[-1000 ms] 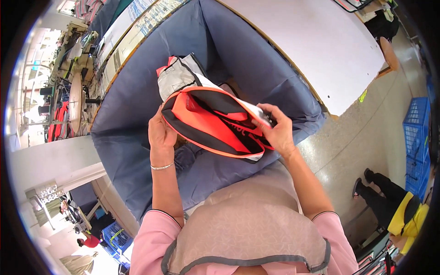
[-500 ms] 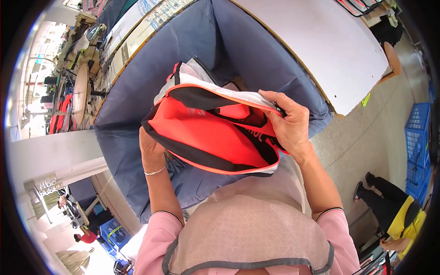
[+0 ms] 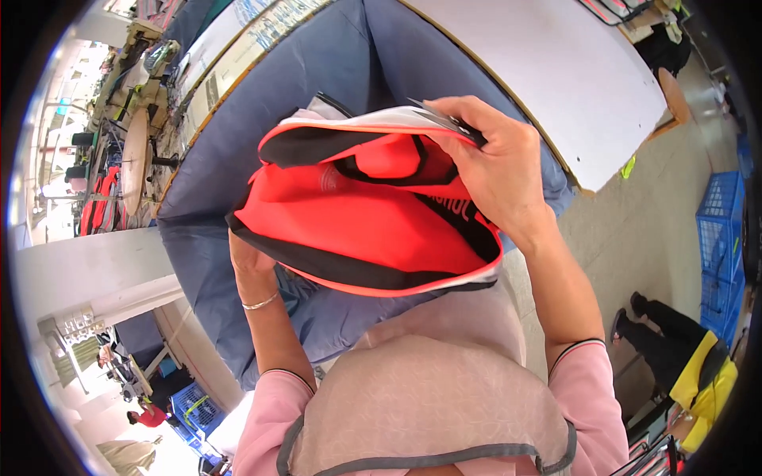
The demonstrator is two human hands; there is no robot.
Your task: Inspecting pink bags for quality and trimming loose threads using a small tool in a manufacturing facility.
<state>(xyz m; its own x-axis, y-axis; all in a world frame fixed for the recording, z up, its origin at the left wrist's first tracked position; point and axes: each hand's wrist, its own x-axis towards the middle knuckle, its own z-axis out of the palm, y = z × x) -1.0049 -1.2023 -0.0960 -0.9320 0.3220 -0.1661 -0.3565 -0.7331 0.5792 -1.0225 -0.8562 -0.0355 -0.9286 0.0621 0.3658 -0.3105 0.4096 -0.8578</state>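
Right hand (image 3: 496,170) fingers curled, pinching top edge of orange-red bag (image 3: 365,214) with black trim, pulling rim up so mouth gapes. Left hand (image 3: 250,262) under bag's left end, mostly hidden; looks like gripping from below for support, fingers can't tell. Bag held at chest height over blue fabric-lined bin (image 3: 238,151). White table (image 3: 548,71) beyond bin. Blue crates (image 3: 718,246) at right on floor.

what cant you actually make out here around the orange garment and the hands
- Head view: most of the left hand is hidden under the orange and black garment; its grip cannot be told.
- Right hand: fingertips fold over the garment's top edge, so what they pinch is unclear.
- Grey-white item behind the garment: mostly covered.
- Blue fabric bin: contents hidden by the garment.
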